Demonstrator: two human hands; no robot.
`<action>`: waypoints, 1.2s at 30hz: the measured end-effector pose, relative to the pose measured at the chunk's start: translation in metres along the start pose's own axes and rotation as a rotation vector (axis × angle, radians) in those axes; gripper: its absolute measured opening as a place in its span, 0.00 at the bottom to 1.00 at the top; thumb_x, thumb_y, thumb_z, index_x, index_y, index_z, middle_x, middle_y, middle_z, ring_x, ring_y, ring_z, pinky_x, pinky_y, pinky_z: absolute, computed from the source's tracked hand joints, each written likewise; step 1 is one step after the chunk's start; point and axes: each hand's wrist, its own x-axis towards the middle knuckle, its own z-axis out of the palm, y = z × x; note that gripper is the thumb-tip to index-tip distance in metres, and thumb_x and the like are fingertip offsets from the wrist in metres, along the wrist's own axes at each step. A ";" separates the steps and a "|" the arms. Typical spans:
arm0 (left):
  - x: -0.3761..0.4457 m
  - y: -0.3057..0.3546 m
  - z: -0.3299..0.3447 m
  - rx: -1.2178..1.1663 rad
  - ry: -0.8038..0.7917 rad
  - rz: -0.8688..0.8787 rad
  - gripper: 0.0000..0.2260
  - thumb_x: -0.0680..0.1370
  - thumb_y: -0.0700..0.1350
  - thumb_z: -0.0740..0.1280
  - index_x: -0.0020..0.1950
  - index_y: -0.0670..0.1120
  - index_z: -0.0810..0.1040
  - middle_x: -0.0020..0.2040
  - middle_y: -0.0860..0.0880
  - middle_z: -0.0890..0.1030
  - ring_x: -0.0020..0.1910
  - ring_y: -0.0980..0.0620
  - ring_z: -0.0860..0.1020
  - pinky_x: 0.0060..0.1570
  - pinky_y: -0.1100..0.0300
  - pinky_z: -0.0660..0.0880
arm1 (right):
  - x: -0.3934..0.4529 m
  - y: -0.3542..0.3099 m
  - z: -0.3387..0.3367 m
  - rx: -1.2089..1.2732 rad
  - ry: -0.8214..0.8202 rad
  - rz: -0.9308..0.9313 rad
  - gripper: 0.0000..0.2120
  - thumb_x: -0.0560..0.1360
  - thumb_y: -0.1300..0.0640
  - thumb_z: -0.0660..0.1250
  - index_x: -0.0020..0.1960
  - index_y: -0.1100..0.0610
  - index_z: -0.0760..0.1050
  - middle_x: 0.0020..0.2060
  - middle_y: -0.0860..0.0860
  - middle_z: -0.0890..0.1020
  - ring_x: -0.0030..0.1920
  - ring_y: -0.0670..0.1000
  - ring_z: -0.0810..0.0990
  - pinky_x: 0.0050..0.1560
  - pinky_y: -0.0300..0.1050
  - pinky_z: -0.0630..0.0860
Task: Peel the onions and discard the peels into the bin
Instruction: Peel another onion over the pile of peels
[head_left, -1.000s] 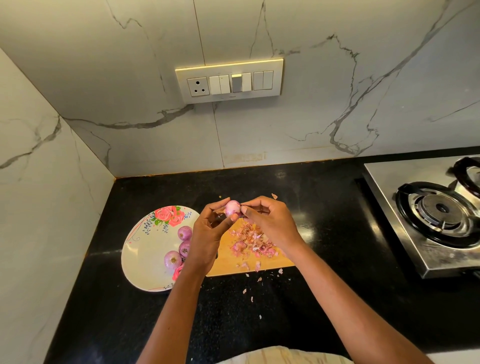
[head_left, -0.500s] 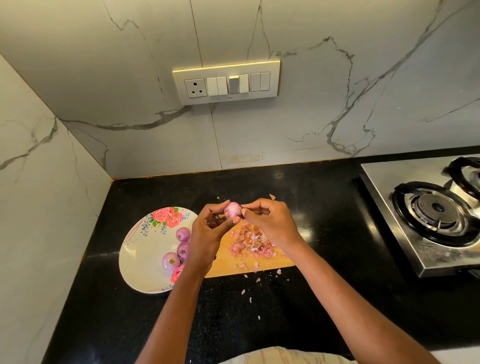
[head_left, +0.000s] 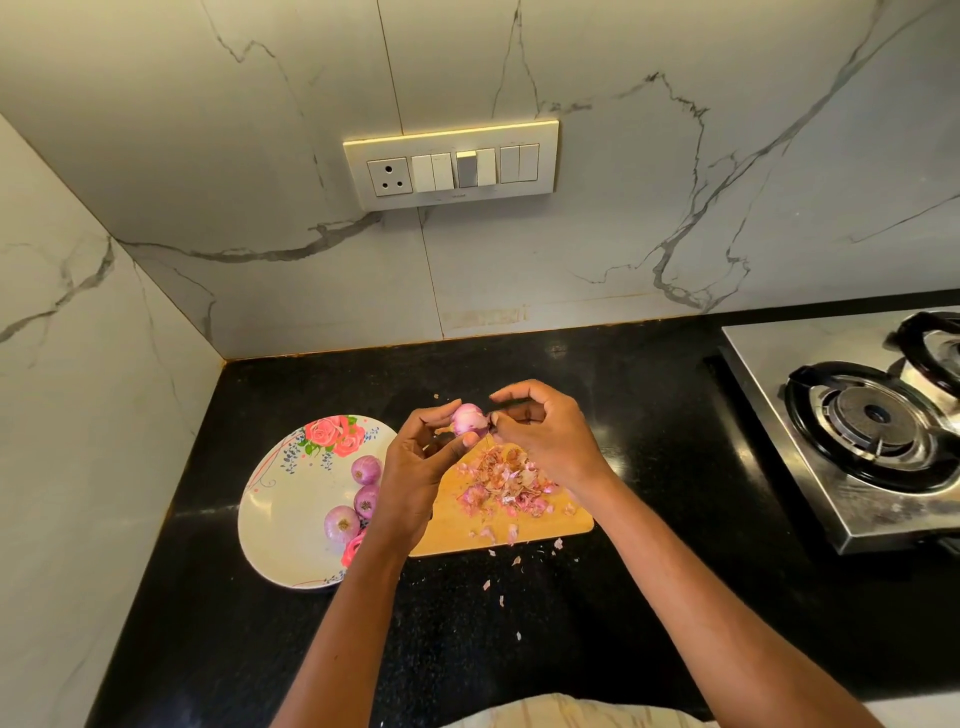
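At frame centre, the left hand (head_left: 415, 467) grips a round, glossy onion (head_left: 469, 419); the right hand (head_left: 545, 436) fingers pinch its papery skin.

A black speckled surface (head_left: 519, 675) runs into a corner of pale marble-veined wall tiles (head_left: 675, 182); on the back wall sits a cream switch plate (head_left: 451, 164) with one round-pin socket at its left end and a row of rocker switches beside it; at the right edge stands a steel gas stove (head_left: 810, 436), one burner (head_left: 878, 418) with its black pan support in full view, a second cut off by the frame's edge.
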 end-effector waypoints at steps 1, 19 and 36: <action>0.000 -0.001 -0.001 -0.012 -0.003 -0.010 0.19 0.74 0.44 0.74 0.65 0.50 0.78 0.61 0.50 0.82 0.60 0.54 0.81 0.50 0.65 0.79 | 0.001 0.001 -0.001 -0.017 -0.009 0.000 0.08 0.76 0.62 0.74 0.54 0.54 0.83 0.47 0.46 0.86 0.50 0.44 0.85 0.49 0.38 0.82; 0.000 0.002 -0.007 -0.305 0.009 -0.155 0.20 0.77 0.46 0.66 0.68 0.46 0.75 0.61 0.44 0.83 0.60 0.46 0.83 0.58 0.57 0.81 | -0.001 0.013 0.008 -0.345 -0.073 -0.059 0.12 0.84 0.50 0.62 0.58 0.54 0.82 0.55 0.49 0.80 0.54 0.44 0.79 0.53 0.38 0.76; 0.002 0.005 -0.003 -0.102 0.007 -0.110 0.21 0.78 0.54 0.65 0.66 0.44 0.78 0.57 0.44 0.85 0.57 0.46 0.83 0.55 0.59 0.80 | -0.006 0.002 0.011 -0.096 0.026 -0.245 0.07 0.73 0.57 0.77 0.52 0.54 0.86 0.46 0.44 0.86 0.50 0.43 0.83 0.49 0.34 0.78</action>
